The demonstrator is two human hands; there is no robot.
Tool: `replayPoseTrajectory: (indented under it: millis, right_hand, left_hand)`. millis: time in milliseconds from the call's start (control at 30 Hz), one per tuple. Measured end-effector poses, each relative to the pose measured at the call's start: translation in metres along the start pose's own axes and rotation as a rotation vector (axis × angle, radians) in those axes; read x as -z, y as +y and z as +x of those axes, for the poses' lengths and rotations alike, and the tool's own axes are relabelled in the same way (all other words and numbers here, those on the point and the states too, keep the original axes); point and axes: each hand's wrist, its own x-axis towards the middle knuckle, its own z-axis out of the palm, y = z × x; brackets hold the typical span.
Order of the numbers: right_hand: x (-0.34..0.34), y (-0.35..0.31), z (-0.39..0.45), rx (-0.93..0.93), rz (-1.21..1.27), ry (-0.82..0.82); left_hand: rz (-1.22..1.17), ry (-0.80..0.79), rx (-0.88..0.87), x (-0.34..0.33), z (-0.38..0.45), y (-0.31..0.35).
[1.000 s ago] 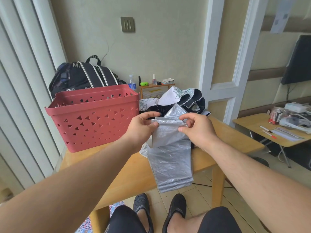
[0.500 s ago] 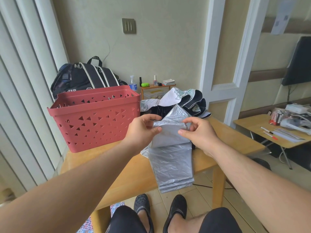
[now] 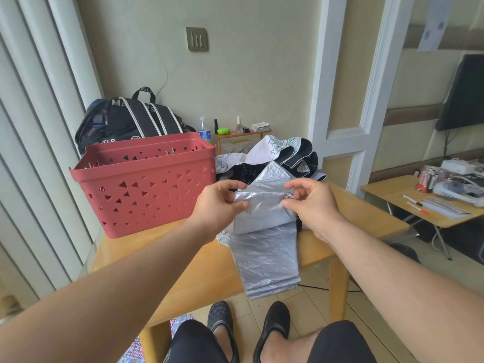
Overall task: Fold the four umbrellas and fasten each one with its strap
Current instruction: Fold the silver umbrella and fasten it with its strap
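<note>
Bright, even daylight fills the room, coming from the side of the vertical blinds (image 3: 34, 142). The silver umbrella fabric (image 3: 264, 247) near them shows soft sheen, no harsh glare. Shadows are faint. Wide-angle distortion bows the blinds and stretches the forearms; focus stays sharp.

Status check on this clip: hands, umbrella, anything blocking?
Left hand and right hand both pinch the silver umbrella. Canopy half-folded, hanging off the table. No strap seen. Nothing blocking.

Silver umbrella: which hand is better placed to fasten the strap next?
Right, probably. The right hand pinches what looks like a small metal snap at the silver umbrella canopy's edge, while the left hand only steadies the opposite fold.
</note>
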Motion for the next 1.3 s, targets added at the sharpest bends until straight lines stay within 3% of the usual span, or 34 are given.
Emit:
replayPoseTrajectory:
  millis: [200, 533, 833, 1067, 1200, 1300]
  right_hand:
    - [0.003, -0.002, 0.001, -0.032, 0.079, -0.032]
    - [-0.002, 0.017, 0.002, -0.002, -0.186, 0.085]
    - [-0.011, 0.009, -0.001, -0.051, -0.01, -0.021]
    - [-0.008, 0.004, -0.002, -0.125, 0.064, 0.048]
    - [-0.006, 0.004, -0.004, -0.015, -0.094, 0.037]
    - [-0.002, -0.006, -0.005, 0.173, -0.232, -0.006]
  left_hand:
    - [-0.017, 0.021, -0.012, 0.0, 0.0, 0.003]
    - [-0.026, 0.066, 0.013, -0.003, -0.002, 0.003]
    - [-0.004, 0.089, 0.012, -0.001, 0.0, -0.001]
    - [-0.011, 0.072, 0.062, 0.002, 0.0, -0.005]
    - [0.0, 0.031, 0.004, 0.0, -0.004, -0.001]
    - [0.004, 0.041, -0.04, -0.001, -0.004, 0.0]
